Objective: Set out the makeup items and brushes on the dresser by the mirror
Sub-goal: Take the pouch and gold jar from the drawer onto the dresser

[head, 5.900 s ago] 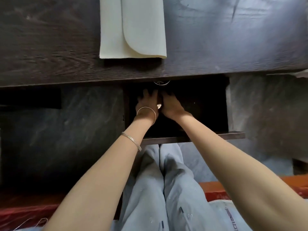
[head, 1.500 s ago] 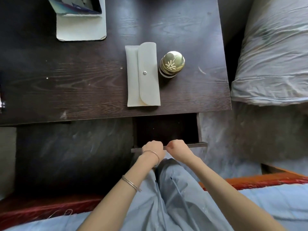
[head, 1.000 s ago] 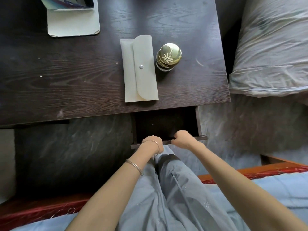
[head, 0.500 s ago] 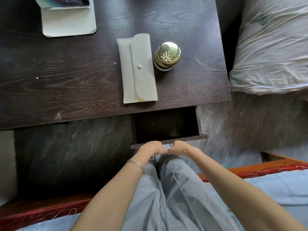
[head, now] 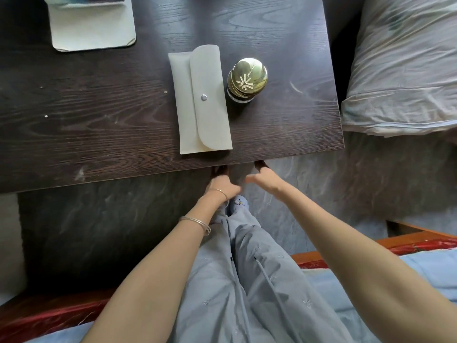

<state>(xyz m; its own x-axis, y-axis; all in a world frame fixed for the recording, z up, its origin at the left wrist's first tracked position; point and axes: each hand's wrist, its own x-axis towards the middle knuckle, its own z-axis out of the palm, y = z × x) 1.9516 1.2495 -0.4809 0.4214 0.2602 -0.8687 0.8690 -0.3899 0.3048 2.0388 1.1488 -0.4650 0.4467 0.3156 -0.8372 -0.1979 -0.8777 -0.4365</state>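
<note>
A cream snap-flap pouch (head: 202, 100) lies on the dark wooden dresser (head: 99, 120). Just right of it stands a gold-lidded jar (head: 247, 79). At the dresser's front edge, below the pouch, my left hand (head: 221, 185) and my right hand (head: 262, 179) sit side by side. Their fingers reach forward under the edge, and the fingertips are hidden there. Neither hand holds anything. No drawer shows; its front is hidden under the dresser top.
A pale stand (head: 91, 26), probably the mirror's base, sits at the dresser's back left. A pillow in a grey case (head: 405, 65) lies right of the dresser. Grey floor (head: 346, 189) runs below, and a red-edged bed (head: 420, 241) is behind my legs.
The open drawer has slid in under the dresser top and is out of sight. Both hands moved forward with its front, from the drawer's lip to the dresser edge.
</note>
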